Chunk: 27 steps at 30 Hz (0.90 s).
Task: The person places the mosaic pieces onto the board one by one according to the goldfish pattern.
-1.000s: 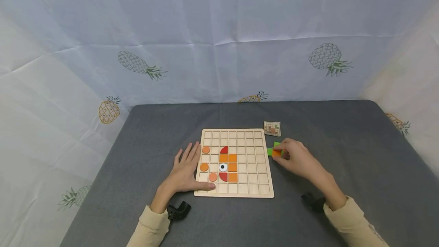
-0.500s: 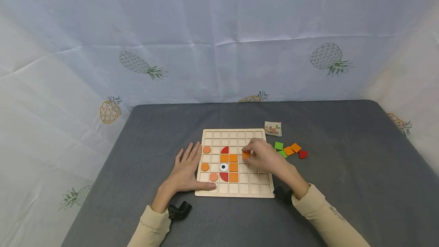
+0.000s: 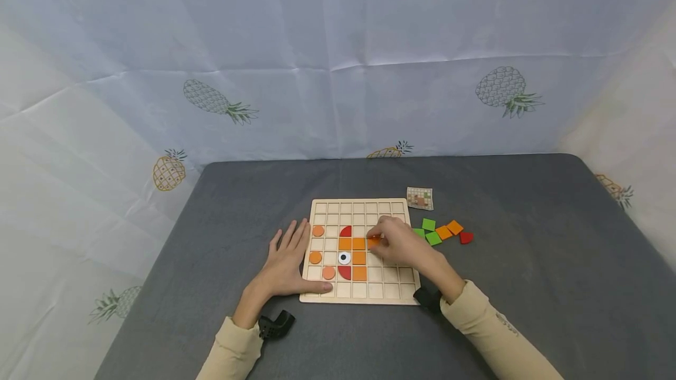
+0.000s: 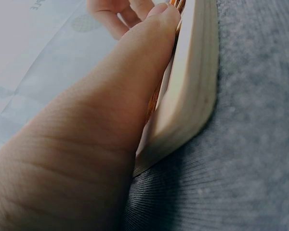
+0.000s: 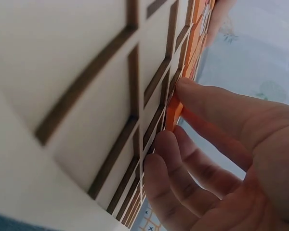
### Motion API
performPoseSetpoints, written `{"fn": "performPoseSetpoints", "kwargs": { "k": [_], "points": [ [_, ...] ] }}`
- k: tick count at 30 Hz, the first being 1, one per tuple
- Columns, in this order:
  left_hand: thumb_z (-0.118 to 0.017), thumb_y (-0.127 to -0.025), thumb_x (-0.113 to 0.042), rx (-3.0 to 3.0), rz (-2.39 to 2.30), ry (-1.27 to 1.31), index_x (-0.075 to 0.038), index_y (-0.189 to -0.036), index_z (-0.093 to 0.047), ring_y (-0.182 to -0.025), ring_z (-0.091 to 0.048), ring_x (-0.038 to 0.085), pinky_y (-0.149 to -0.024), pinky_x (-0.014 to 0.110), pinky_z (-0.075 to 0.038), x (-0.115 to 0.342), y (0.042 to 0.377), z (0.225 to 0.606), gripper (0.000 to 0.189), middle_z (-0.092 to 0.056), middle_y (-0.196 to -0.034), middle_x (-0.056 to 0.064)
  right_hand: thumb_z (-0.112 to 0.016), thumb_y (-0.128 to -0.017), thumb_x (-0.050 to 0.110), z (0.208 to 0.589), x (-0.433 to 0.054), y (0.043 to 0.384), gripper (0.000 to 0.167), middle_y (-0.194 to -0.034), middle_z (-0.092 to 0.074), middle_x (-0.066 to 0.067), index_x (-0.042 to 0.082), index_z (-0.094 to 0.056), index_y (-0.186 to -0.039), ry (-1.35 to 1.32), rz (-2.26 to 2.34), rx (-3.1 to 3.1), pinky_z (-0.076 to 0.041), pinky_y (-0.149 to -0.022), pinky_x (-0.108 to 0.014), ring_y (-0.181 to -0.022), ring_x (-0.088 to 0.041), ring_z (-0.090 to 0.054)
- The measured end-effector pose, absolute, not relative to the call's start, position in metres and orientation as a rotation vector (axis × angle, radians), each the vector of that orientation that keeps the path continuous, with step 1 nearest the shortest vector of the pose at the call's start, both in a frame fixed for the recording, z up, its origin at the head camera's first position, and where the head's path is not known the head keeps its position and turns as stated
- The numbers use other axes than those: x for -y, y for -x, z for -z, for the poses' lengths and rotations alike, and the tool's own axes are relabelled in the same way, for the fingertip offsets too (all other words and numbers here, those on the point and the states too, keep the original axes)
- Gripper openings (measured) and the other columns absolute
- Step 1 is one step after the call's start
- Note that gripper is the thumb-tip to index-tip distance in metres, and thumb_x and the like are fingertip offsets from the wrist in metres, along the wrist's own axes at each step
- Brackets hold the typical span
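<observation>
A wooden grid board (image 3: 343,291) lies on the dark table. My left hand (image 3: 282,265) rests along its left edge with fingers spread and straight, the thumb lying over the front-left corner. My right hand (image 3: 404,245) pinches an orange square tile (image 3: 374,242) between thumb and fingers, at a cell just right of an orange tile row; in the right wrist view this tile (image 5: 172,111) is at the grid surface, partly hidden by fingers. On the board sit several orange squares (image 3: 359,258), red quarter-round tiles (image 3: 345,272), a white eye tile (image 3: 344,257) and orange discs (image 3: 315,257).
Right of the board lie green squares (image 3: 433,238), orange squares (image 3: 455,227) and a red tile (image 3: 466,237). A small pattern card (image 3: 419,198) lies beyond them, near the board's far-right corner. A pineapple-print cloth (image 3: 338,110) hangs behind the table (image 3: 264,192).
My right hand has carried the orange square from the loose tiles leftward onto the board, then slightly further left and down to a cell. The left hand stays in place.
</observation>
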<state>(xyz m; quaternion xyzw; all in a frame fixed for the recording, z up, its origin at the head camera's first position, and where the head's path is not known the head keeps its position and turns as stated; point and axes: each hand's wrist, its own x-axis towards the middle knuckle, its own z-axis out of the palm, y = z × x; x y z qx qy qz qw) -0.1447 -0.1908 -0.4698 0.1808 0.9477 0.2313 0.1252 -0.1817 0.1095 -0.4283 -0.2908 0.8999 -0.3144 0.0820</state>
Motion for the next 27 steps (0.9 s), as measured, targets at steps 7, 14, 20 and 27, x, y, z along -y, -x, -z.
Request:
{"fn": "performPoseSetpoints", "kwargs": {
  "k": [7,14,20,27],
  "points": [
    [-0.08,-0.073,-0.073,-2.762,-0.668,-0.522,-0.001,-0.174,-0.007,-0.171,0.0,0.048,-0.132,0.074,0.0,0.19,0.145,0.47,0.144,-0.004,-0.184,0.021,-0.082,-0.092,0.001,0.429,-0.109,0.182,0.024,-0.096,-0.074,-0.011,-0.003,-0.083,-0.116,0.837,0.937,-2.683,-0.042,-0.064,-0.021,-0.071,-0.008,-0.048],
    [-0.08,-0.072,-0.073,-2.769,-0.692,-0.53,0.0,-0.174,-0.008,-0.171,-0.001,0.049,-0.132,0.075,0.0,0.191,0.144,0.471,0.144,-0.006,-0.183,0.022,-0.083,-0.092,0.007,0.427,-0.111,0.18,0.022,-0.102,-0.076,-0.013,0.001,-0.082,-0.113,0.779,0.911,-2.709,-0.051,-0.072,-0.028,-0.081,-0.015,-0.058],
    [-0.081,-0.072,-0.072,-2.768,-0.686,-0.524,-0.001,-0.174,-0.008,-0.171,-0.001,0.048,-0.132,0.074,0.001,0.19,0.144,0.47,0.144,-0.005,-0.184,0.022,-0.081,-0.095,0.01,0.422,-0.136,0.181,0.024,-0.109,-0.076,-0.016,-0.001,-0.081,-0.117,0.693,0.944,-2.738,-0.056,-0.07,-0.03,-0.08,-0.016,-0.065],
    [-0.081,-0.073,-0.072,-2.76,-0.683,-0.515,-0.001,-0.174,-0.007,-0.171,-0.001,0.048,-0.132,0.074,0.001,0.191,0.144,0.47,0.144,-0.005,-0.184,0.021,-0.082,-0.095,0.01,0.419,-0.179,0.183,0.03,-0.104,-0.078,-0.021,-0.006,-0.078,-0.12,0.629,0.963,-2.804,-0.046,-0.056,-0.026,-0.063,-0.011,-0.059]
  ]
}}
